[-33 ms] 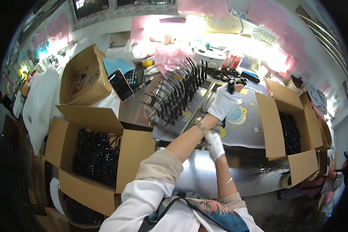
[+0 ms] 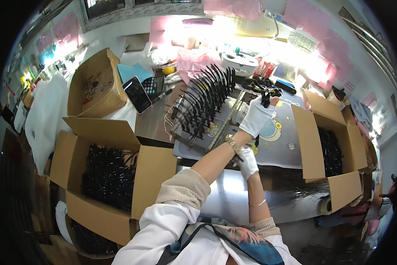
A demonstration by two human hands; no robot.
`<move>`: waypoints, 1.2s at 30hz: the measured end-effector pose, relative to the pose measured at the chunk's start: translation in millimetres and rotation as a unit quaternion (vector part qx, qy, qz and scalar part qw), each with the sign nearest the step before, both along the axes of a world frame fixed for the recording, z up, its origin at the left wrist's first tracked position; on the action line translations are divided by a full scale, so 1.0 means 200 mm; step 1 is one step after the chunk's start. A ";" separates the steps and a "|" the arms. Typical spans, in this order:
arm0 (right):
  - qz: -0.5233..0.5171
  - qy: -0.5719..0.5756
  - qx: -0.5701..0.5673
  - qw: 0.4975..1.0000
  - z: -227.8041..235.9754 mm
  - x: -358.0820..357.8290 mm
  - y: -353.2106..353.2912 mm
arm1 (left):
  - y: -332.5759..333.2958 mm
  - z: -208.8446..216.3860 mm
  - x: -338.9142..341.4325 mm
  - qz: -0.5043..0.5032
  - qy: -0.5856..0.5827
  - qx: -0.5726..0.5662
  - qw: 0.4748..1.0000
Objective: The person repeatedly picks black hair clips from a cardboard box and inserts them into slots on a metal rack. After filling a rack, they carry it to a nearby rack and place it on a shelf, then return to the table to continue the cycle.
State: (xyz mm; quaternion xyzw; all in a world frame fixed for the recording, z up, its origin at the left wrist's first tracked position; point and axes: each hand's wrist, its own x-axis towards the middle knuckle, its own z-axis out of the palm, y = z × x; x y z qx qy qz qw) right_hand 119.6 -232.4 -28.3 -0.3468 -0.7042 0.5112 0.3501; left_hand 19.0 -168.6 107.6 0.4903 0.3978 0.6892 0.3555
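My left hand (image 2: 257,117), white-gloved with a gold watch at the wrist, reaches across to the middle of the bench. Its fingers are closed on some thin black strips (image 2: 265,100). Nearer to me, my right hand (image 2: 248,164), also gloved, is curled beside the left wrist; what it grips is hidden. A black strip hangs between the two hands. Left of them, a rack of curved black strips (image 2: 205,99) stands in a row. A metal bar (image 2: 227,121) lies between the rack and my left hand. Beyond my left fingers is a pile of black pieces (image 2: 261,86).
A grey patterned mat (image 2: 287,145) covers the bench under the work. Open cartons of black strips stand left (image 2: 156,172) and right (image 2: 308,141). A phone (image 2: 137,95), a calculator (image 2: 153,85) and an older box (image 2: 101,106) sit at back left; a white machine (image 2: 239,65) stands behind.
My left hand stays near the black pile, its black strips now more upright. The right hand has shifted very slightly. The view has sharpened a little.
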 end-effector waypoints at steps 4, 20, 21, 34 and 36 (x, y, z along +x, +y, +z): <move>-0.067 0.092 -0.197 0.974 -0.03 0.24 0.24 | -0.27 0.04 0.03 -0.060 0.002 0.078 0.995; -0.290 -0.049 0.257 0.920 0.16 0.03 -0.12 | -1.59 -0.36 -1.44 0.245 0.695 -0.437 0.516; -0.277 -0.028 0.257 0.925 0.16 -0.07 -0.12 | -1.56 -0.33 -1.39 0.274 0.709 -0.299 0.577; -0.467 0.050 0.142 0.871 0.20 -0.63 0.45 | 0.08 -0.46 -0.51 0.025 -0.089 -0.056 0.994; -0.477 0.057 0.155 0.863 0.18 -0.63 0.48 | 0.12 -0.48 -0.50 0.115 0.001 -0.042 0.992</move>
